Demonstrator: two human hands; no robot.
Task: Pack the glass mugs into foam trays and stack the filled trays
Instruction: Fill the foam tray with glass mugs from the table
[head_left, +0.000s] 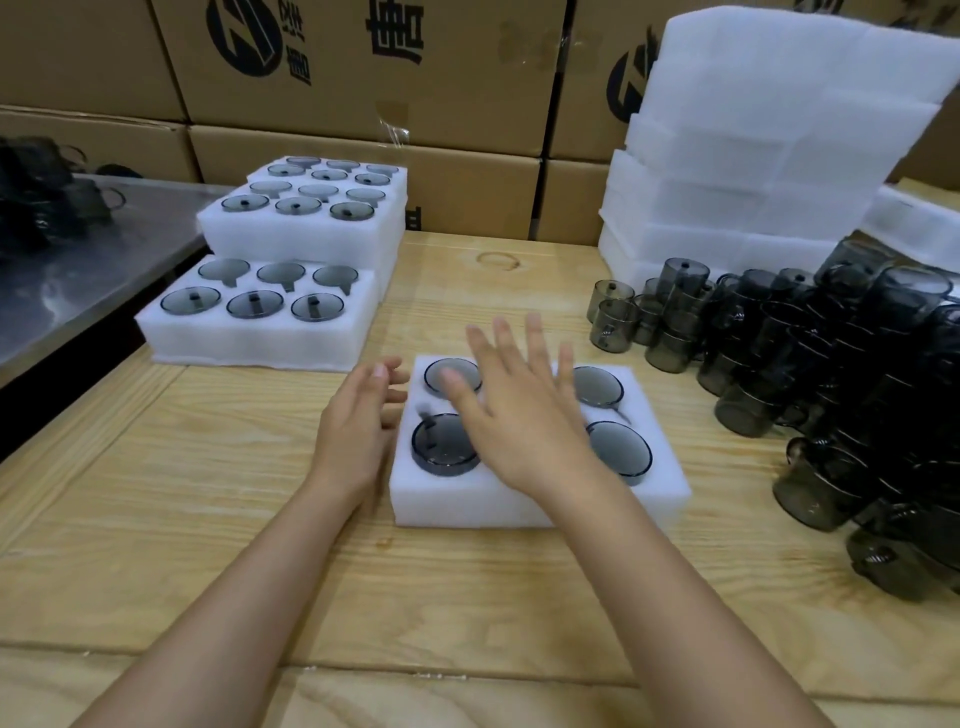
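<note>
A white foam tray lies on the wooden table in front of me with smoky grey glass mugs sunk into its round holes. My right hand hovers flat over the tray's middle, fingers spread, and hides the middle holes. My left hand is at the tray's left edge, fingers loosely curled and holding nothing. Filled foam trays stand to the far left, with a taller stack behind them. Loose mugs are piled at the right.
A tall stack of empty foam trays stands at the back right. Cardboard boxes line the back. A metal table with more dark mugs sits at the far left. Bare wooden tabletop lies to my left and near me.
</note>
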